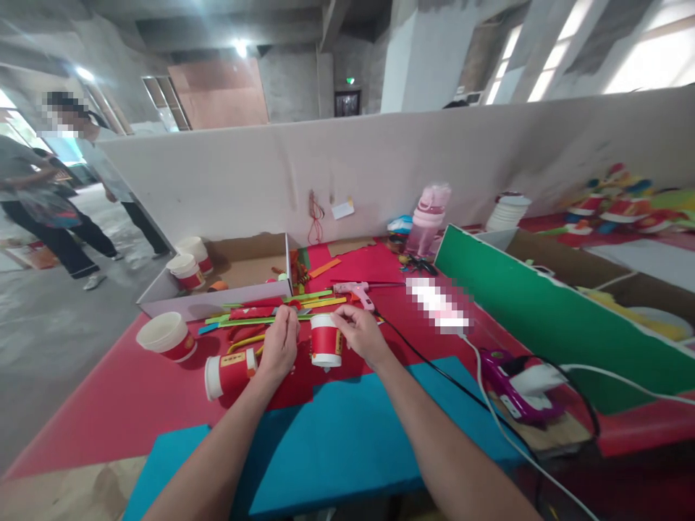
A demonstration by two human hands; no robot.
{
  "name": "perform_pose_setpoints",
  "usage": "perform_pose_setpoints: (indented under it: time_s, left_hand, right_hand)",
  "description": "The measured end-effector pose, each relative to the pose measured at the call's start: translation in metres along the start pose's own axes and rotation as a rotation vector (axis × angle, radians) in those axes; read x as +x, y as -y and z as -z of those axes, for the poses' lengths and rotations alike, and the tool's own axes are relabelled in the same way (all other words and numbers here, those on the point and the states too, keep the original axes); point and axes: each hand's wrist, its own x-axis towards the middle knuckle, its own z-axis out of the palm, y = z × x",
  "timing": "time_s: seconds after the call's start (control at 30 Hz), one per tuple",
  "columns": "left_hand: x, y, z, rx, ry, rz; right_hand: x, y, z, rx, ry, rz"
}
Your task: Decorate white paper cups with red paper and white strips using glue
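Observation:
A small red and white paper cup is held above the table, its wide rim upward. The fingers of my right hand pinch it at its upper right edge. To the left of that cup, my left hand has its fingers pressed together; anything between them is too small to make out. Beside my left wrist another red cup lies on its side. A pink glue gun rests just beyond my hands, next to green and yellow strips.
Stacked cups stand at the left, near an open box holding more cups. A green-sided box, a purple power strip and cables occupy the right. A pink bottle stands behind. Two people are at the far left.

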Motion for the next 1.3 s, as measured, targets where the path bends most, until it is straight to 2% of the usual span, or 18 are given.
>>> perform_pose_setpoints:
  time_s: [0.13, 0.3, 0.5, 0.6, 0.83, 0.97, 1.17, 1.3]
  left_hand:
    - [-0.002, -0.001, 0.002, 0.085, 0.014, -0.041]
    - [0.000, -0.002, 0.003, 0.017, 0.002, -0.106]
    - [0.005, 0.001, 0.003, -0.196, 0.065, 0.035]
    - [0.005, 0.002, 0.003, -0.231, 0.078, 0.094]
    - [0.004, 0.001, 0.003, -0.294, -0.001, 0.039]
    - [0.003, 0.004, 0.002, -0.278, -0.010, 0.011]
    - [0.003, -0.001, 0.003, -0.307, 0.026, 0.072]
    - [0.004, -0.003, 0.002, -0.485, 0.040, 0.136]
  right_hand:
    - [0.000, 0.001, 0.000, 0.024, 0.013, 0.013]
    - [-0.001, 0.004, -0.001, 0.016, 0.027, 0.014]
    - [-0.002, 0.001, -0.001, -0.016, 0.012, 0.044]
    - [-0.002, -0.002, -0.003, -0.048, -0.004, 0.086]
    - [-0.003, -0.002, -0.006, -0.073, 0.019, 0.158]
    - [-0.006, 0.003, -0.006, -0.142, -0.028, 0.205]
    - [-0.007, 0.005, -0.007, -0.243, -0.070, 0.283]
    - [-0.007, 0.006, -0.006, -0.255, -0.098, 0.272]
